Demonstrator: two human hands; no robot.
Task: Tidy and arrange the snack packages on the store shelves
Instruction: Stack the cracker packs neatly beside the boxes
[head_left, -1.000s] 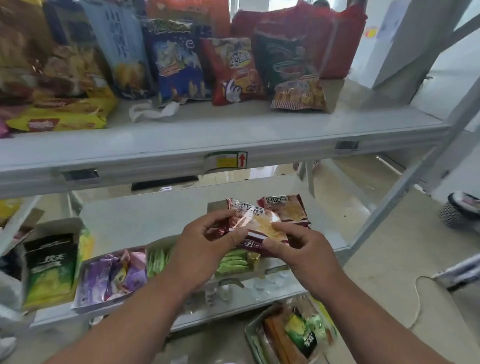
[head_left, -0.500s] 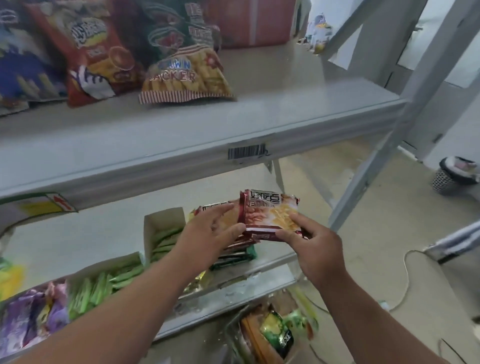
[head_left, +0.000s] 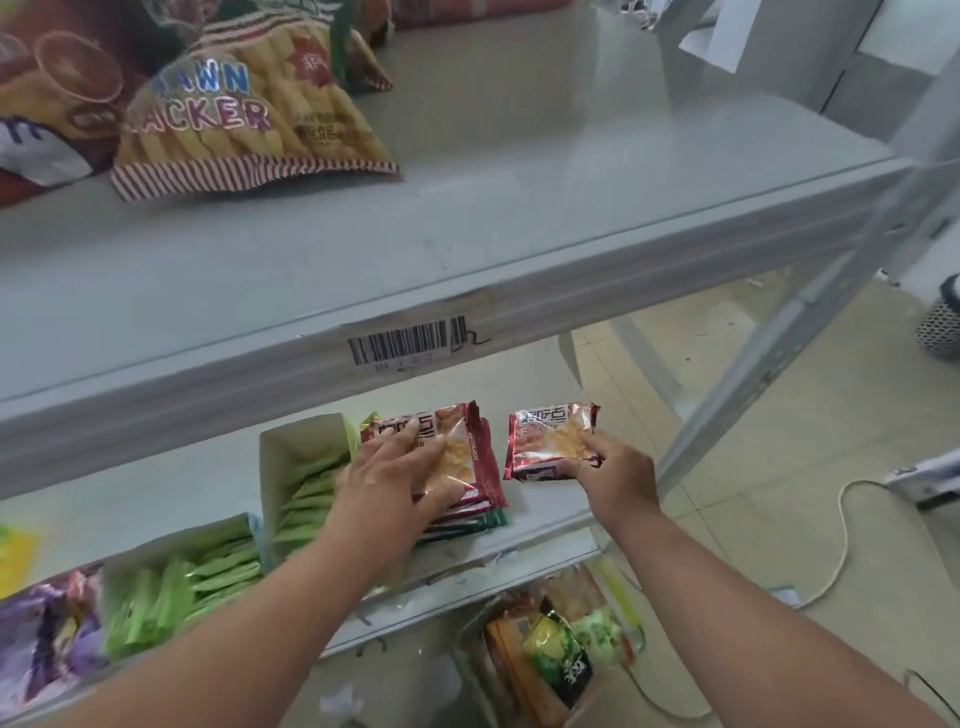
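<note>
Head view: left hand (head_left: 400, 478) lay flat, fingers spread, pressing on stack of red snack packets (head_left: 467, 467) on lower shelf (head_left: 540, 525). Right hand (head_left: 610, 475) pinched single red packet (head_left: 550, 441) just right of stack, apart from it. Box of green sticks (head_left: 301, 478) sat left of stack. Prawn cracker bag (head_left: 249, 119) lay on upper shelf (head_left: 519, 218).
</note>
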